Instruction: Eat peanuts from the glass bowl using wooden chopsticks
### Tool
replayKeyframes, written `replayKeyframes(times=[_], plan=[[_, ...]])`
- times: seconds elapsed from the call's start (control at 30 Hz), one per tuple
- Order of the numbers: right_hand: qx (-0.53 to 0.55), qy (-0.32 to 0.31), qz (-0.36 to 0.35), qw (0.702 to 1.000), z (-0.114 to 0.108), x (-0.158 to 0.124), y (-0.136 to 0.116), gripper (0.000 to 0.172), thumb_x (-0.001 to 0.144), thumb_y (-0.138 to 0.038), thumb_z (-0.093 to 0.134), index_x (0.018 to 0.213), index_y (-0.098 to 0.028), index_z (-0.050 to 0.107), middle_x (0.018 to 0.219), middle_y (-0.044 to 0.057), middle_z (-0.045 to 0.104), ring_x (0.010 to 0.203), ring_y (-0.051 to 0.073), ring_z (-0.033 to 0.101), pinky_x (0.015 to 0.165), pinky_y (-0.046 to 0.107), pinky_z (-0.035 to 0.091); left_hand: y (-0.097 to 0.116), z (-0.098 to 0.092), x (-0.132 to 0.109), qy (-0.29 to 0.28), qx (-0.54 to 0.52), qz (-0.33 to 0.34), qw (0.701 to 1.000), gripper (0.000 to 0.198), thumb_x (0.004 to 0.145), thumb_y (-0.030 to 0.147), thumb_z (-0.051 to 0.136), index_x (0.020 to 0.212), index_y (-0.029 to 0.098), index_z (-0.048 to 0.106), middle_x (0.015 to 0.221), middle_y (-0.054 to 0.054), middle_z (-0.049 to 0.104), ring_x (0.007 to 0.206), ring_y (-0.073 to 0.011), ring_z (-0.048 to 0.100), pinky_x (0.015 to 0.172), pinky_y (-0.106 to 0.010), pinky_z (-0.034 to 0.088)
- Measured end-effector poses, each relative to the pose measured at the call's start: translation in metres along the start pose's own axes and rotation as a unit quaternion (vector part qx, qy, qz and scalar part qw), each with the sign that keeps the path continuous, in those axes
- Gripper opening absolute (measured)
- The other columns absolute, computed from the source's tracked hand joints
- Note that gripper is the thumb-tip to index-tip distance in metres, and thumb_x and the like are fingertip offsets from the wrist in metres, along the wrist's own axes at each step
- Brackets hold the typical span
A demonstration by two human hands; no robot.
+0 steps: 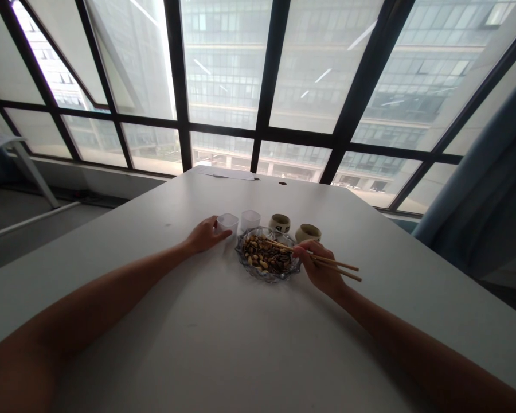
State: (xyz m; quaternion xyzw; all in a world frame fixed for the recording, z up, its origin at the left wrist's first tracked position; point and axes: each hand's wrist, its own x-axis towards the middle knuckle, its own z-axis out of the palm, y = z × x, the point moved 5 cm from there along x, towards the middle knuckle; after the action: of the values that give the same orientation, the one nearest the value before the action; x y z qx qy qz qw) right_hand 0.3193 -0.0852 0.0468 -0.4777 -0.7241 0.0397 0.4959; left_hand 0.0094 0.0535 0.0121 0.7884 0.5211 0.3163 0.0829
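The small clear plastic cup [227, 222] is held by the left hand [204, 235], while the thin wooden chopsticks [336, 265] clamped in the right hand [320, 269] should be closed gently on one nut [258, 259].

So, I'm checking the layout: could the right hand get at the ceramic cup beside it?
Probably yes: the right hand sits just before that cup, nothing between them. But it holds chopsticks, so its grip is taken.

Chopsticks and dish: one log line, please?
right hand: holds chopsticks, tips in nut dish | left hand: grips clear cup
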Motion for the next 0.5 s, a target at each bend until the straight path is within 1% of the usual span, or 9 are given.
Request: replayKeyframes(times=[0.13, 0.2, 0.3, 0.5], plan=[[0.007, 0.011, 0.013, 1.000, -0.0004, -0.0008, 0.0017, 0.037, 0.092, -0.056, 0.057, 0.076, -0.024, 0.066, 0.075, 0.005, 0.070, 0.070, 0.022, 0.064, 0.068, 0.036, 0.049, -0.0002, 0.0006, 0.0004, 0.001, 0.002, 0.003, 1.000, 0.058, 0.077, 0.072, 0.057, 0.098, 0.019, 0.060, 0.090, -0.010, 0.066, 0.081, -0.0263, 0.063, 0.072, -0.036, 0.049], [0.009, 0.005, 0.021, 1.000, 0.0008, -0.0010, 0.0025, 0.038, 0.092, -0.057, 0.057, 0.076, -0.024, 0.066, 0.075, 0.005, 0.070, 0.070, 0.022, 0.064, 0.068, 0.035, 0.049, -0.0005, 0.0008, 0.0006, 0.002, 0.000, 0.005, 1.000, 0.058, 0.077, 0.073, 0.057, 0.098, 0.018, 0.060, 0.090, -0.010, 0.066, 0.081, -0.0264, 0.063, 0.071, -0.037, 0.048], [0.012, -0.003, 0.023, 1.000, 0.0027, -0.0011, 0.0039, 0.038, 0.093, -0.055, 0.056, 0.075, -0.024, 0.066, 0.074, 0.005, 0.070, 0.071, 0.022, 0.064, 0.069, 0.036, 0.049, -0.0005, 0.0010, 0.0008, 0.002, -0.004, 0.008, 1.000, 0.059, 0.076, 0.073, 0.057, 0.097, 0.018, 0.060, 0.089, -0.010, 0.066, 0.080, -0.0270, 0.063, 0.072, -0.037, 0.048], [0.015, 0.009, 0.014, 1.000, 0.0044, -0.0015, 0.0050, 0.037, 0.092, -0.057, 0.057, 0.078, -0.024, 0.067, 0.078, 0.006, 0.070, 0.073, 0.022, 0.064, 0.071, 0.037, 0.050, 0.0005, 0.0007, 0.0010, 0.000, -0.006, 0.010, 1.000, 0.059, 0.077, 0.072, 0.057, 0.100, 0.017, 0.061, 0.091, -0.010, 0.067, 0.082, -0.0270, 0.064, 0.074, -0.038, 0.049]])
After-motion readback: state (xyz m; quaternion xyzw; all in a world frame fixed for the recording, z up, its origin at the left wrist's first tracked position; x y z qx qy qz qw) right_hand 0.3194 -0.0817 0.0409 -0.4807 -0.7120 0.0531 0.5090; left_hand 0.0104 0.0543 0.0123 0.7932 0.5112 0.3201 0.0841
